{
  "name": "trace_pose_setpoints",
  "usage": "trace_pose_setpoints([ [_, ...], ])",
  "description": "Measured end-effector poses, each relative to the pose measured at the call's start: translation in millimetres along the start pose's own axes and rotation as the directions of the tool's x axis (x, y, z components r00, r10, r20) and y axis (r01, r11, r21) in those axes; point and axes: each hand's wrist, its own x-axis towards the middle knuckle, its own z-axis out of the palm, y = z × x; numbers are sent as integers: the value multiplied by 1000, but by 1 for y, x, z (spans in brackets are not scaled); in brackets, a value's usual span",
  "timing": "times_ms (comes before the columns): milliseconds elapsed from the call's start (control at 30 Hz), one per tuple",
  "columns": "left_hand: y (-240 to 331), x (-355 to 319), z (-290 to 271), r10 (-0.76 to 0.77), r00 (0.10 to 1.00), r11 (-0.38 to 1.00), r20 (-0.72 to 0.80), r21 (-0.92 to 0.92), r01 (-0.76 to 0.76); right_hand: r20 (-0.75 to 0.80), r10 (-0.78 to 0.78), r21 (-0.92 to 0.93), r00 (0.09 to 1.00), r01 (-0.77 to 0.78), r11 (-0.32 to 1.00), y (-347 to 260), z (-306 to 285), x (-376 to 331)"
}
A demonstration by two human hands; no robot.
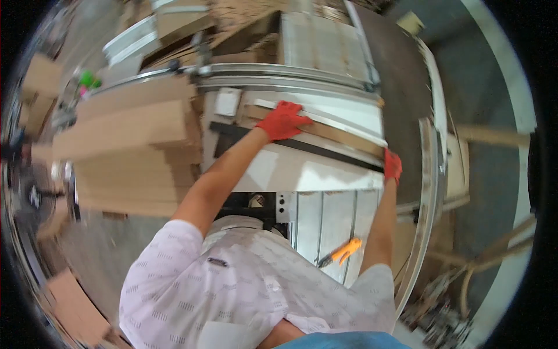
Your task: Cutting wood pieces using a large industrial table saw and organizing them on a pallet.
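Note:
A long brown cardboard strip [343, 138] lies slantwise across a white panel, with a white strip [343, 123] along its far side. My left hand [285, 120], in a red glove, is closed over the brown strip near its left part, thumb out to the right. At the strip's right end, my right hand [393, 165], also red-gloved, grips it; most of its fingers are hidden. A narrow black bar [325, 152] runs along the strip's near side. The white panel [279, 168] extends toward me.
An orange-handled cutting tool [347, 251] lies on the grooved metal table [311, 218]. Stacked cardboard [128, 131] stands at the left. A metal rail [279, 70] crosses behind the panel, and a long frame edge [427, 215] runs along the right.

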Motion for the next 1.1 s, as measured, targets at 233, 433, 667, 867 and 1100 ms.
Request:
trace_pose_setpoints([
  [233,-4,1,3,-106,990,992,92,82,98,61,-323,-5,945,324,946,36,24,36],
  [433,2,4,-1,-187,958,978,217,128,162,36,-379,202,925,365,909,32,36,31],
  [667,31,38,11,-25,981,999,192,44,17,138,-166,277,976,123,953,43,14,31],
  [867,15,29,16,48,982,994,182,85,-64,6,-245,129,969,242,962,15,42,14],
  [1100,6,33,27,133,989,989,71,51,-136,203,-70,108,977,49,993,-19,20,-5],
])
